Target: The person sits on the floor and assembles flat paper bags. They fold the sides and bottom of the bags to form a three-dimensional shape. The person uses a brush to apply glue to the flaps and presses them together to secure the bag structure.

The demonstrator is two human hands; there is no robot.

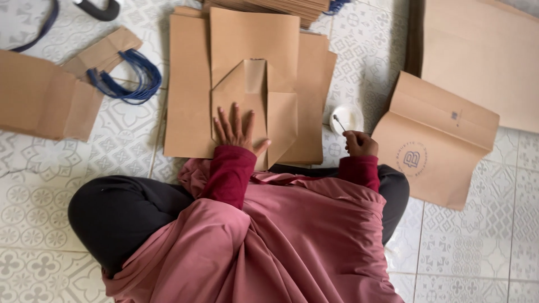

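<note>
Left hand (238,132): spread flat, pinning the folded paper bag (252,106).
Right hand (359,143): pinching a small stick (339,122) by the white cup (348,116).
Risk: glue may drip; flaps could spring open.

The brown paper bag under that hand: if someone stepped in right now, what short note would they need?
Left hand: flat, fingers spread, pressing the folded brown paper bag, whose bottom flaps are opened into a diamond shape.
Right hand: grip closed on a thin stick, tip at the small round white tub on the tiled floor.
Done: flaps creased. Glue on them cannot be made out.
Left: likely gluing and closing this bottom, then the flat brown sheets beneath.
Bags with blue cord handles lie far left; a printed brown bag lies right.
</note>
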